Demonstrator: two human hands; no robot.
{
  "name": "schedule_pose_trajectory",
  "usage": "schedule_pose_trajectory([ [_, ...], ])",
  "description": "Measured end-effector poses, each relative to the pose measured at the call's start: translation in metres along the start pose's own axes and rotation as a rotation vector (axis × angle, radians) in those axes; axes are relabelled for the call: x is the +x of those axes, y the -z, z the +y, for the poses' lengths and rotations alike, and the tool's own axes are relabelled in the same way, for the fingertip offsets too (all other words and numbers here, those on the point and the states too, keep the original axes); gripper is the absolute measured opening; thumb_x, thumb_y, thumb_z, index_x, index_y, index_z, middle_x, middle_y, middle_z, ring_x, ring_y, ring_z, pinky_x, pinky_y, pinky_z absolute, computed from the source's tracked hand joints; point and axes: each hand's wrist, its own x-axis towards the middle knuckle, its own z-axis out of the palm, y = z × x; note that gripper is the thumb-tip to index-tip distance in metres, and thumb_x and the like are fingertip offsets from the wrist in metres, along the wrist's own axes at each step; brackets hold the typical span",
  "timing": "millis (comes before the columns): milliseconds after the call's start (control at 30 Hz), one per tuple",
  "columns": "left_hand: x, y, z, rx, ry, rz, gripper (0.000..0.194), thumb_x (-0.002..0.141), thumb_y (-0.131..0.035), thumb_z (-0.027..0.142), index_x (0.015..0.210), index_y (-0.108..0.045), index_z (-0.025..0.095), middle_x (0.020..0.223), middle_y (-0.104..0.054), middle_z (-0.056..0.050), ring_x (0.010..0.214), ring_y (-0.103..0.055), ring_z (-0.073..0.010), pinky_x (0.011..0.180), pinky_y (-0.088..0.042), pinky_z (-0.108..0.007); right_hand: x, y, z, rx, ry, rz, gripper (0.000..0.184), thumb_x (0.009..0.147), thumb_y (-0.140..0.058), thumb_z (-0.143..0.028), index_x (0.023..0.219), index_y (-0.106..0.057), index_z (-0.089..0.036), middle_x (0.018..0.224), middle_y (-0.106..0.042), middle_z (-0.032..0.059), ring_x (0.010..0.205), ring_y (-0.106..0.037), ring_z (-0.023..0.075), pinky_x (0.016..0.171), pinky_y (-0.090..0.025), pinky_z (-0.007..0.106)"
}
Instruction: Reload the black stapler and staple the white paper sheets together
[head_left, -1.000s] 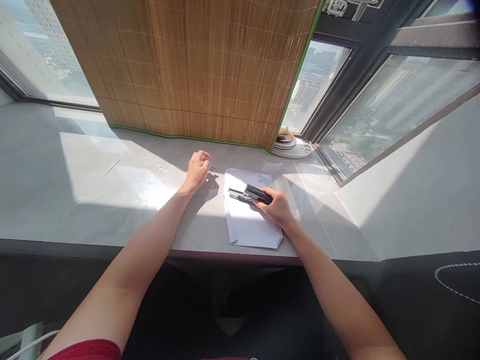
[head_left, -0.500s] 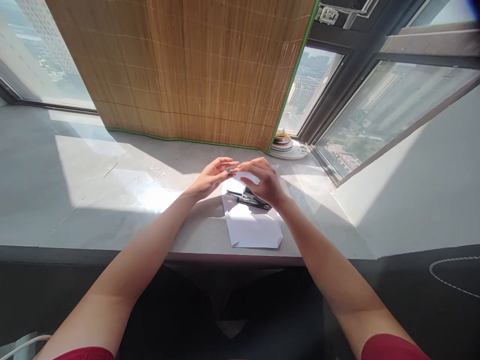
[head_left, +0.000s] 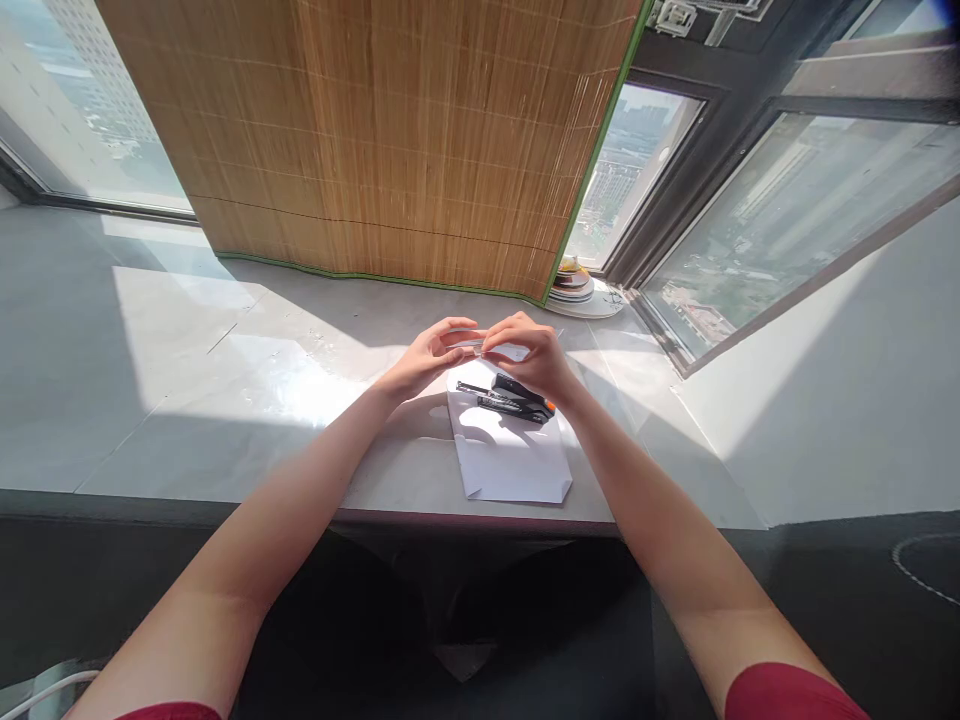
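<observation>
My left hand [head_left: 433, 358] and my right hand [head_left: 529, 355] meet above the top of a stack of white paper [head_left: 514, 465]. Between their fingertips is a small shiny piece [head_left: 478, 350] that looks like a strip of staples. Both hands pinch it, and the fingers partly cover it. Just below my right hand a black stapler [head_left: 514, 405] lies opened up on the paper, its magazine rail pointing left. A bit of orange shows at its right end.
A bamboo blind [head_left: 375, 150] with green edging hangs over the back of the grey sill [head_left: 225, 400]. Stacked plates [head_left: 577, 295] stand in the far right corner, beside the window frame. The sill's front edge runs close to my body.
My right hand has let go of the stapler, leaving it on the paper, and moved up to my left hand. My left hand has come right with the small shiny piece.
</observation>
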Motion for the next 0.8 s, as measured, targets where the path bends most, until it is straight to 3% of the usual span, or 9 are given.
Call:
schedule_pose_trajectory([
  [67,0.004,0.014,-0.003,0.134,-0.087,0.244,0.045,0.094,-0.082,0.060,0.115,-0.068,0.022,0.121,-0.080,-0.014,0.112,-0.079,-0.0286,0.111,-0.056,-0.051,-0.006,0.019,0.020,-0.041,-0.090,0.139,0.010,0.092,-0.079,-0.035,0.087,-0.081,-0.027,0.097,-0.082,0.0050,0.096,-0.073,0.0266,0.093,-0.059,0.045],
  [133,0.006,0.034,-0.006,0.452,-0.145,0.553,0.025,0.100,-0.074,0.046,0.099,-0.068,0.022,0.101,-0.080,-0.010,0.099,-0.078,-0.0266,0.104,-0.058,-0.047,-0.020,0.044,0.053,-0.127,-0.227,0.302,0.012,0.087,-0.079,-0.038,0.085,-0.081,-0.026,0.096,-0.081,0.0065,0.094,-0.072,0.0275,0.088,-0.059,0.044],
  [167,0.007,0.045,-0.008,0.654,-0.144,0.640,0.013,0.098,-0.073,0.035,0.097,-0.070,0.022,0.099,-0.079,-0.010,0.100,-0.077,-0.0273,0.105,-0.057,-0.047,-0.030,0.058,0.071,-0.173,-0.306,0.353,0.013,0.084,-0.079,-0.038,0.083,-0.080,-0.025,0.093,-0.081,0.0066,0.089,-0.071,0.0267,0.087,-0.059,0.044],
  [200,0.008,0.056,-0.010,0.817,-0.130,0.654,0.005,0.095,-0.071,0.026,0.096,-0.073,0.022,0.101,-0.079,-0.011,0.102,-0.076,-0.0290,0.106,-0.055,-0.047,-0.040,0.071,0.090,-0.206,-0.393,0.373,0.013,0.082,-0.078,-0.037,0.082,-0.080,-0.024,0.090,-0.080,0.0069,0.085,-0.070,0.0259,0.087,-0.058,0.044],
  [333,0.009,0.081,-0.021,1.114,-0.055,0.459,0.022,0.088,-0.063,0.016,0.093,-0.083,0.024,0.116,-0.080,-0.013,0.110,-0.074,-0.0342,0.108,-0.054,-0.047,-0.079,0.101,0.148,-0.339,-0.642,0.340,0.011,0.076,-0.074,-0.033,0.075,-0.078,-0.022,0.085,-0.080,0.0088,0.080,-0.068,0.0262,0.089,-0.056,0.046],
  [433,0.010,0.084,-0.029,1.157,-0.030,0.337,0.022,0.088,-0.063,0.020,0.088,-0.085,0.025,0.117,-0.081,-0.012,0.111,-0.073,-0.0361,0.108,-0.054,-0.047,-0.091,0.097,0.169,-0.385,-0.765,0.313,0.007,0.074,-0.073,-0.027,0.074,-0.077,-0.022,0.085,-0.079,0.0116,0.081,-0.066,0.0282,0.094,-0.054,0.049],
  [533,0.012,0.081,-0.031,1.212,-0.032,0.359,0.022,0.089,-0.063,0.020,0.085,-0.084,0.025,0.107,-0.081,-0.012,0.105,-0.073,-0.0351,0.104,-0.054,-0.047,-0.091,0.089,0.177,-0.386,-0.813,0.326,0.008,0.076,-0.073,-0.025,0.078,-0.077,-0.020,0.089,-0.077,0.0140,0.083,-0.065,0.0291,0.092,-0.053,0.050],
  [667,0.013,0.068,-0.027,1.081,-0.057,0.429,0.016,0.092,-0.068,0.027,0.091,-0.084,0.023,0.093,-0.080,-0.010,0.092,-0.073,-0.0291,0.095,-0.056,-0.042,-0.088,0.083,0.182,-0.496,-0.711,0.414,0.011,0.084,-0.067,-0.025,0.084,-0.077,-0.019,0.098,-0.078,0.0152,0.089,-0.065,0.0293,0.101,-0.051,0.051],
  [800,0.012,0.050,-0.024,0.748,-0.040,0.340,0.029,0.097,-0.073,0.043,0.112,-0.085,0.021,0.095,-0.083,-0.008,0.092,-0.077,-0.0237,0.088,-0.058,-0.035,-0.090,0.078,0.185,-0.485,-0.802,0.228,0.011,0.084,-0.067,-0.024,0.081,-0.076,-0.021,0.102,-0.078,0.0148,0.088,-0.066,0.0297,0.099,-0.052,0.051],
])
